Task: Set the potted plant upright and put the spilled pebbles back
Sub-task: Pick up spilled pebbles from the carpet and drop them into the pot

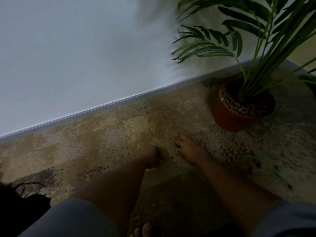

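Observation:
The orange-brown pot [227,117] stands upright on the carpet near the wall, with the green palm plant [256,48] rising from it and brown pebbles [239,108] inside. Spilled pebbles [220,147] lie scattered on the carpet in front of the pot. My right hand [189,151] rests palm down on the left edge of this patch, fingers spread towards the wall. My left hand [152,156] is on the carpet just left of it, bent at the wrist with its fingers tucked under and hidden. The picture is blurred.
A white wall with a skirting board [106,105] runs diagonally behind the patchy brown carpet [102,134]. A loose green frond [270,166] lies on the floor at the right. My bare toes [145,230] show at the bottom edge, a dark object [20,211] at bottom left.

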{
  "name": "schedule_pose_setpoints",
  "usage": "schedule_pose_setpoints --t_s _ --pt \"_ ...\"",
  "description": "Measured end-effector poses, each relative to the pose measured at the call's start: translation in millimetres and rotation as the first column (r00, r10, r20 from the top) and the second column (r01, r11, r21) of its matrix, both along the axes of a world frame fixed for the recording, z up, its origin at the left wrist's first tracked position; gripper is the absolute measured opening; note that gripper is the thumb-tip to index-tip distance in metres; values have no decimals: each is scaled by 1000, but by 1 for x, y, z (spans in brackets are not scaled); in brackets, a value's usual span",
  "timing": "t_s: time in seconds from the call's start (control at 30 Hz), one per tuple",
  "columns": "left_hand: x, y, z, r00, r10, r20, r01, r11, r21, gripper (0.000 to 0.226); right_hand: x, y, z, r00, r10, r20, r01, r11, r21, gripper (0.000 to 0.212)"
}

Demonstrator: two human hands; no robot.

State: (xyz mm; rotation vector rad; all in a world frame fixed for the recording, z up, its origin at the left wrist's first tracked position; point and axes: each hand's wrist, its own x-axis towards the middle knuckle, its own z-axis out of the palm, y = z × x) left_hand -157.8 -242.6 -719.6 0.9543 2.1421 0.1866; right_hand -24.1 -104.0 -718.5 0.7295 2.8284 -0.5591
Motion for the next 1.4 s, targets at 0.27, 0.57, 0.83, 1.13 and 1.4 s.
schedule_pose_setpoints --t_s 0.27,0.57,0.83,1.13,1.4 --pt "26 12 -8 994 108 9 -108 981 160 35 -13 -3 0 997 -37 73 39 999 -23 33" --pt "35 26 -6 997 22 -78 -7 982 189 23 -17 0 -4 996 -44 83 50 996 -77 34" --pt "35 33 -7 994 29 -105 -13 989 145 18 -24 0 2 992 -50 112 60 994 -90 31" --pt "27 43 -6 732 535 422 -610 791 53 22 -18 16 11 686 -709 162 555 366 -747 12" --pt "36 85 30 -56 489 870 -909 335 -247 24 15 41 36 286 -842 458 -140 -509 -849 14"
